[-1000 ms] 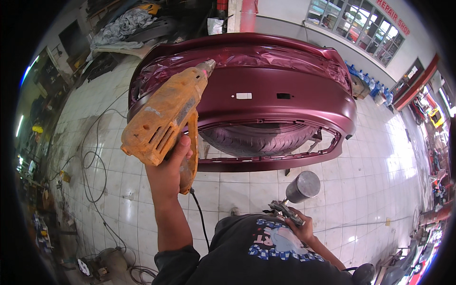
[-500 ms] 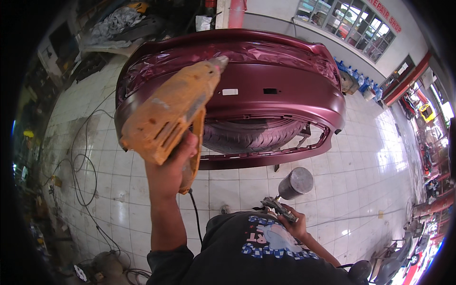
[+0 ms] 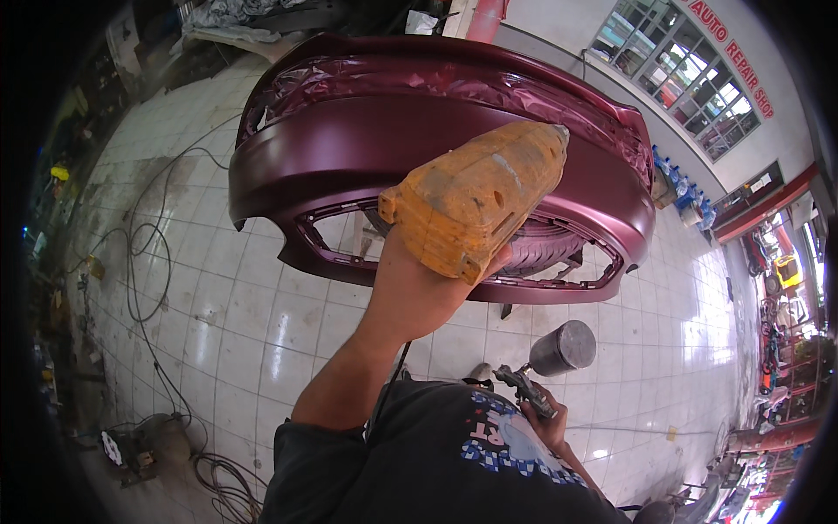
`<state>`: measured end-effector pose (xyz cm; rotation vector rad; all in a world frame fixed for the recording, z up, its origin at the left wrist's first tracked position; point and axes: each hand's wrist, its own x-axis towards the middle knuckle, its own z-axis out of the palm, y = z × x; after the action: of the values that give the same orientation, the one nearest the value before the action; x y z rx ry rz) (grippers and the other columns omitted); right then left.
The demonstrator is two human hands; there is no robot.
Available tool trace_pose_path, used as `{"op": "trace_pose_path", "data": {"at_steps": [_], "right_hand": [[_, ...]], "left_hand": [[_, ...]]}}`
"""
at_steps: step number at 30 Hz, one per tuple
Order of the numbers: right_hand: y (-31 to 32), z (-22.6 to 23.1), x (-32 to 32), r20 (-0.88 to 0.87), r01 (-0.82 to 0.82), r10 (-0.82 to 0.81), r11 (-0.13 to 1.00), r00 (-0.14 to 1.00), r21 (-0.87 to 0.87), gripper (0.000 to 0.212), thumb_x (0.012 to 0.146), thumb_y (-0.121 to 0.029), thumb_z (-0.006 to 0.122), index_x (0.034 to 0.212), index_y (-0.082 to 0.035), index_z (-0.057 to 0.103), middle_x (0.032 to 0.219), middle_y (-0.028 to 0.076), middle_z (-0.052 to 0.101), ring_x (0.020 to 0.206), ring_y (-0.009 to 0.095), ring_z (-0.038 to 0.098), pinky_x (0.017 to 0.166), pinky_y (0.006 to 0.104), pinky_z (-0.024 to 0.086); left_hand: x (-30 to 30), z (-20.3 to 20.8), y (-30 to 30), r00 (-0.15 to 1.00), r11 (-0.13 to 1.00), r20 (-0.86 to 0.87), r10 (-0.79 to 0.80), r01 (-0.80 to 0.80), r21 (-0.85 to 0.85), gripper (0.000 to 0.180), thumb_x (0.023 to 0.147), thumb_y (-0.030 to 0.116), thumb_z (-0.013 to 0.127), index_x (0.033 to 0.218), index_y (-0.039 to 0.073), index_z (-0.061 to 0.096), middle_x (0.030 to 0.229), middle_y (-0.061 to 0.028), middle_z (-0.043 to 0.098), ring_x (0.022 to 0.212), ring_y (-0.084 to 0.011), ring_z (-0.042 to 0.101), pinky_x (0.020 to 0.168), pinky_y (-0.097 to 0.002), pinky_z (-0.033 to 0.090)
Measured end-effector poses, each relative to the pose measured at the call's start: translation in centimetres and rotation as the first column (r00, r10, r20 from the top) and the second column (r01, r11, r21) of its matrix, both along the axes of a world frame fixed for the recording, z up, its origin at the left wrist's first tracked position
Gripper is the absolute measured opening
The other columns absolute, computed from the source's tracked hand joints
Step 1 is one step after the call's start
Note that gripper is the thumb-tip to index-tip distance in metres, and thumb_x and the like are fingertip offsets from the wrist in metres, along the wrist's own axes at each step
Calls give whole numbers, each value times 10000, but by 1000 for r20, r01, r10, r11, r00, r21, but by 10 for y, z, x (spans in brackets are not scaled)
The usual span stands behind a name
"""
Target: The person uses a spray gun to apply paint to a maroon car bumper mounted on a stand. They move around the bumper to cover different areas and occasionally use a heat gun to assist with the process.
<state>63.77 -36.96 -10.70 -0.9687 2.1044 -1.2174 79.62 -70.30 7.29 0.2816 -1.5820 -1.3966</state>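
Observation:
My left hand (image 3: 419, 297) is wrapped round the handle of a worn yellow heat gun (image 3: 480, 196), raised in front of a dark maroon car bumper (image 3: 349, 162). Its nozzle points away to the upper right, apart from the painted surface; the gun's body hides my fingers for the most part. Low by my waist, my right hand (image 3: 548, 424) grips a spray gun (image 3: 524, 390) with a round grey paint cup (image 3: 565, 345) on top. Crinkled plastic film (image 3: 419, 80) covers the bumper's upper recess. Through the lower opening a tyre (image 3: 541, 251) shows.
Dark cords (image 3: 135, 262) snake over the white tiled floor on the left, with a coil (image 3: 225, 489) at the lower left. Blue bottles (image 3: 685, 192) line the wall at right, below a barred window (image 3: 676, 74). A thin hose (image 3: 637, 428) runs right.
My left hand has swung the heat gun to the right across the bumper and turned it. My view has shifted too. The right hand still holds the spray gun low.

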Motion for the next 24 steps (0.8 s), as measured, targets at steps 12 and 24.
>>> {"op": "trace_pose_path", "data": {"at_steps": [12, 24], "right_hand": [[-7, -5, 6, -49, -38, 38, 999, 998, 2, 415, 906, -104, 753, 1279, 32, 635, 1046, 173, 755, 968, 154, 702, 859, 313, 544], [-19, 4, 2, -70, -86, 88, 996, 994, 35, 410, 896, -121, 765, 1253, 41, 645, 1055, 192, 754, 1011, 183, 717, 882, 325, 548]], "left_hand": [[38, 1, -22, 972, 967, 80, 222, -230, 110, 327, 863, 102, 817, 1128, 4, 651, 948, -62, 694, 797, -139, 659, 706, -284, 544], [73, -9, -50, 919, 860, 10, 395, -373, 349, 352, 849, 35, 783, 1157, 7, 616, 922, -68, 664, 714, -143, 615, 631, -293, 508]]}}
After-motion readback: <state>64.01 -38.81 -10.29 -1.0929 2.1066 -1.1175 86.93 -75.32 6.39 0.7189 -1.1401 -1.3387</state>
